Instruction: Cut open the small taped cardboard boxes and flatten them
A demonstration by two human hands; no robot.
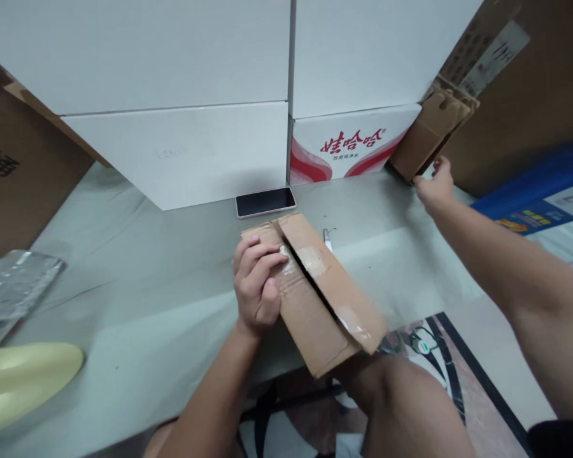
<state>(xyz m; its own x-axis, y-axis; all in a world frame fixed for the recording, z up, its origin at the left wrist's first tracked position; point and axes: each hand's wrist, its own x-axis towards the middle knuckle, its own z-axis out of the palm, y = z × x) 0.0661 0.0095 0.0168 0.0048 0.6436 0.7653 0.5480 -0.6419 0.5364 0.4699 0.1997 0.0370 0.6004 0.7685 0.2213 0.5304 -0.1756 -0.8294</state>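
A small brown cardboard box (310, 299) is tilted at the front of the cloth-covered surface, near my knee. Clear tape sticks to its top flaps, which are parted by a dark gap. My left hand (258, 283) grips its left side, fingers over the top. Farther off, my right hand (437, 186) is beside the lower edge of some upright brown cardboard pieces (427, 127). Its thumb is close to or touching them, and a gap shows between thumb and fingers. A small metal-and-white object (327, 239) lies behind the box, partly hidden.
A phone (266, 202) lies against white cartons (219, 146), one with red printing. At left are a clear plastic package (19, 286) and a pale yellow rounded object (26, 385). Large brown cartons (28, 165) stand at the sides; a blue package (544, 191) is at right.
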